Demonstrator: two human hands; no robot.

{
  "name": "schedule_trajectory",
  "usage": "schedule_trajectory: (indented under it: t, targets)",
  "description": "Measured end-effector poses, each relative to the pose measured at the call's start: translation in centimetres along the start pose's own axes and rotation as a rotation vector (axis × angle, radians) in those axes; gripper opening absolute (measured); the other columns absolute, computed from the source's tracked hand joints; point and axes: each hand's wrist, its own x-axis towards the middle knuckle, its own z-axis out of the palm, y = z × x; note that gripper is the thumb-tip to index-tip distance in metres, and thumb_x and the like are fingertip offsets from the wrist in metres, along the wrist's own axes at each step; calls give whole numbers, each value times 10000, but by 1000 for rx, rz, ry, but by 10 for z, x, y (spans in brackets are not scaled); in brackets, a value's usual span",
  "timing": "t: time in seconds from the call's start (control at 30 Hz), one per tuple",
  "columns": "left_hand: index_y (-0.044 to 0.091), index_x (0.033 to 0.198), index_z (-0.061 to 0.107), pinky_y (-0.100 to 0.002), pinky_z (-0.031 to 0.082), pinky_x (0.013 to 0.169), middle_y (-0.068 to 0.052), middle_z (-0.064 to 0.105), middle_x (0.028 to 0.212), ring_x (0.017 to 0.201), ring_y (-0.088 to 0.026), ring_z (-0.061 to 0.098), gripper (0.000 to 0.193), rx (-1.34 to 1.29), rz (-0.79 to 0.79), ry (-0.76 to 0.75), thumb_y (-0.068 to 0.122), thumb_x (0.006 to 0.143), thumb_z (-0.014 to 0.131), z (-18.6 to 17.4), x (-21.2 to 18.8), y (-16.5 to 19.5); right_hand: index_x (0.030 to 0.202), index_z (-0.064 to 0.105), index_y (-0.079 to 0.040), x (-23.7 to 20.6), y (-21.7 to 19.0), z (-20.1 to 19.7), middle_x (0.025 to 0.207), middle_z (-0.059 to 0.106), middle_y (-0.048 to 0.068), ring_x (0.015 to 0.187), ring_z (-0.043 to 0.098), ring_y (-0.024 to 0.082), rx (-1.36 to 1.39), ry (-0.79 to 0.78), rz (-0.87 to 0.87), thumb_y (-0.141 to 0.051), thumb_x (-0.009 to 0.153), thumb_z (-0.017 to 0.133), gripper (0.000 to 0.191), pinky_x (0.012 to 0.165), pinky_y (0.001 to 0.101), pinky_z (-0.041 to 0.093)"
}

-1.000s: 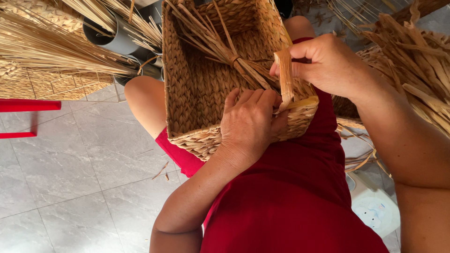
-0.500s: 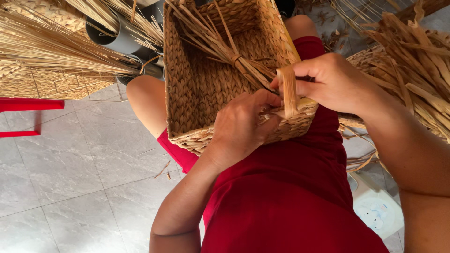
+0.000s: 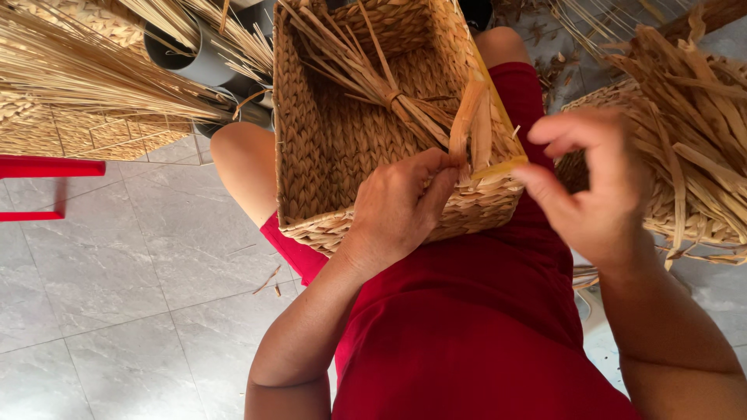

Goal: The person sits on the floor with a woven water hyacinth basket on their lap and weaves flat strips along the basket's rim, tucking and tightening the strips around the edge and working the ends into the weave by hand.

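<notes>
Red dress (image 3: 467, 334) fills the near view; basket (image 3: 327, 140) sits on the lap, tilted against the knees. Left hand (image 3: 397, 206) grips the basket's near rim, thumb and fingers pinching flat straw strips (image 3: 471, 124) that stand up from the rim. Right hand (image 3: 599, 183) hovers just beside the rim's right corner, released, fingers loosely curled, grasping nothing. Inside the basket lies a tied straw bundle (image 3: 366, 74). Right of it, a heap of loose strips (image 3: 692, 117) over another woven piece. Left: grey tile floor (image 3: 117, 295), red bar (image 3: 47, 167), grey pipes (image 3: 194, 58) holding straw stalks (image 3: 85, 66).
</notes>
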Motion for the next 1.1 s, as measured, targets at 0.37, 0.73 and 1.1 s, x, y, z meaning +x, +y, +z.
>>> schedule_trajectory:
  t: [0.37, 0.73, 1.1]
  targets:
    - [116, 1021, 713, -453, 554, 653, -134, 726, 776, 752, -342, 726, 197, 95, -69, -11, 271, 995, 594, 3, 3, -1, 977, 731, -98, -28, 26, 25, 1088, 671, 14, 899, 553, 172, -97, -84, -315, -81, 853, 861, 180, 858, 414, 417]
    - [103, 943, 673, -473, 530, 657, -122, 724, 803, 778, -346, 714, 237, 166, -53, 1, 305, 1024, 580, 5, 3, 0, 1074, 668, -62, -30, 16, -39, 1114, 678, 98, 888, 702, 140, 628, -233, -284, -85, 919, 682, 158, 724, 249, 622]
    - [99, 973, 658, -402, 556, 672, -59, 736, 834, 780, -257, 738, 175, 122, -12, 40, 274, 983, 671, 4, 5, 7, 1057, 720, -29, -65, 65, -5, 1016, 727, 186, 962, 794, 259, 621, -2, -206, -89, 967, 704, 109, 717, 270, 636]
